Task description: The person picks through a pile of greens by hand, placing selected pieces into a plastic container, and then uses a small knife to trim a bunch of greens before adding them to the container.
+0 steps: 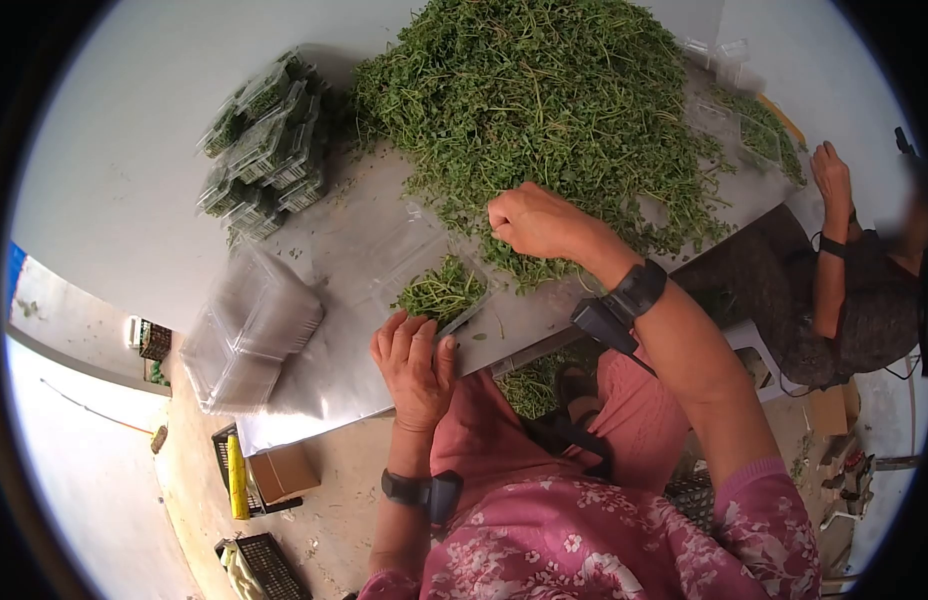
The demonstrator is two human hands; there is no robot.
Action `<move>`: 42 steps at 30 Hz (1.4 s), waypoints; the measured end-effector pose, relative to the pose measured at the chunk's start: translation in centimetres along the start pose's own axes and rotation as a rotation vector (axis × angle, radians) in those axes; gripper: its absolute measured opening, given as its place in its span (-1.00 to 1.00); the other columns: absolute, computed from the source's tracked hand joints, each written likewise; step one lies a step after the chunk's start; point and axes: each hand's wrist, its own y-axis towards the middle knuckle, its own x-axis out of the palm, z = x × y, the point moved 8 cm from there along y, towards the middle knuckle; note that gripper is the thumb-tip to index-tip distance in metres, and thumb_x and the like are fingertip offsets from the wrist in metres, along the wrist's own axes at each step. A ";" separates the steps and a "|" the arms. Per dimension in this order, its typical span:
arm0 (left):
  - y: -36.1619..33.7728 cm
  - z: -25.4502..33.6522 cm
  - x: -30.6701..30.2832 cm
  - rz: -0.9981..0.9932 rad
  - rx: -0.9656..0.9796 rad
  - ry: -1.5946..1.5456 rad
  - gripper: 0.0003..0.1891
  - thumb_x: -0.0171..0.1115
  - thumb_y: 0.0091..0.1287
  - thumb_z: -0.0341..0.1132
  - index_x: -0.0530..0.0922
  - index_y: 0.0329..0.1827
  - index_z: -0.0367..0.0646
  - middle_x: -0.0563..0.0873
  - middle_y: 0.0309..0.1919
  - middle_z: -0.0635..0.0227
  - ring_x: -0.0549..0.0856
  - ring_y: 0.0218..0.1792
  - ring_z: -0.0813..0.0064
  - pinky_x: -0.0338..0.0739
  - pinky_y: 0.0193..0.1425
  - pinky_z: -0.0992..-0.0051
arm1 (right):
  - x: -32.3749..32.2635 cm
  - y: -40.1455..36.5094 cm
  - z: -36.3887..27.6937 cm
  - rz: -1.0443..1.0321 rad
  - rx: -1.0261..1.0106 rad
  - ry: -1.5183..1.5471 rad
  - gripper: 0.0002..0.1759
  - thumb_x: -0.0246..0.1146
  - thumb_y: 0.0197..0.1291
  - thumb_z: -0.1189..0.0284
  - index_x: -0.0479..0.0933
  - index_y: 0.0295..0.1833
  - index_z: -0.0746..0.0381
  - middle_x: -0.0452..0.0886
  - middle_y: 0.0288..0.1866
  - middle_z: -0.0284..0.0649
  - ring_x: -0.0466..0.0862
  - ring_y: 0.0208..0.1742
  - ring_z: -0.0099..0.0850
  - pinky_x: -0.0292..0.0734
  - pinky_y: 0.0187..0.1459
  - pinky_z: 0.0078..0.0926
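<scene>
A clear plastic clamshell box (471, 312) stands open on the metal table, its lid folded back toward the far side. Leafy green sprigs (439, 290) lie inside it. My left hand (414, 370) is at the box's near edge, fingers stretched out and thumb apart, fingertips close to or touching the rim. Over the front of a large heap of the same greens (544, 100) is my right hand (544, 222), its fingers curled closed. Whatever the right fingers hold, if anything, is hidden behind the knuckles.
Filled, closed boxes (269, 140) are stacked at the back left. Nested clear boxes (254, 325) sit at the table's left edge. At the right, another person's hand (832, 180) is beside a box of greens (769, 140). Black crates (269, 565) stand on the floor.
</scene>
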 end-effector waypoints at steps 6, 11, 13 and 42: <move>0.1 0.2 -0.1 0.005 0.002 -0.005 -0.75 0.33 0.37 -0.25 0.63 -0.02 -0.21 0.68 0.01 0.20 0.55 0.22 0.04 0.33 0.34 0.04 | -0.5 -0.1 0.0 0.036 -0.014 0.033 -0.86 0.32 0.18 0.50 0.58 -0.36 0.36 0.62 -0.45 0.06 0.63 -0.41 0.01 0.50 -0.32 -0.10; 0.2 0.2 -0.2 0.009 0.008 -0.009 -0.74 0.34 0.36 -0.26 0.63 -0.01 -0.22 0.68 0.00 0.20 0.56 0.21 0.02 0.33 0.33 0.04 | -0.8 -0.3 -0.3 0.050 -0.035 0.049 -0.85 0.32 0.19 0.51 0.56 -0.36 0.37 0.59 -0.47 0.05 0.61 -0.43 -0.01 0.48 -0.34 -0.11; 0.2 0.3 -0.2 0.011 0.010 -0.008 -0.74 0.36 0.33 -0.27 0.64 -0.01 -0.22 0.68 -0.01 0.20 0.56 0.19 0.01 0.34 0.33 0.02 | -0.9 -0.4 -0.4 0.011 0.001 0.039 -0.85 0.32 0.19 0.52 0.55 -0.37 0.37 0.59 -0.48 0.04 0.60 -0.44 -0.03 0.47 -0.34 -0.11; 0.0 0.0 0.0 -0.015 -0.028 -0.027 -0.75 0.36 0.33 -0.29 0.63 -0.02 -0.20 0.69 0.00 0.20 0.54 0.24 0.03 0.33 0.33 0.05 | -0.1 -0.1 -0.7 -0.002 -0.053 0.024 -0.90 0.29 0.19 0.53 0.58 -0.31 0.36 0.62 -0.45 0.03 0.64 -0.41 -0.07 0.51 -0.32 -0.15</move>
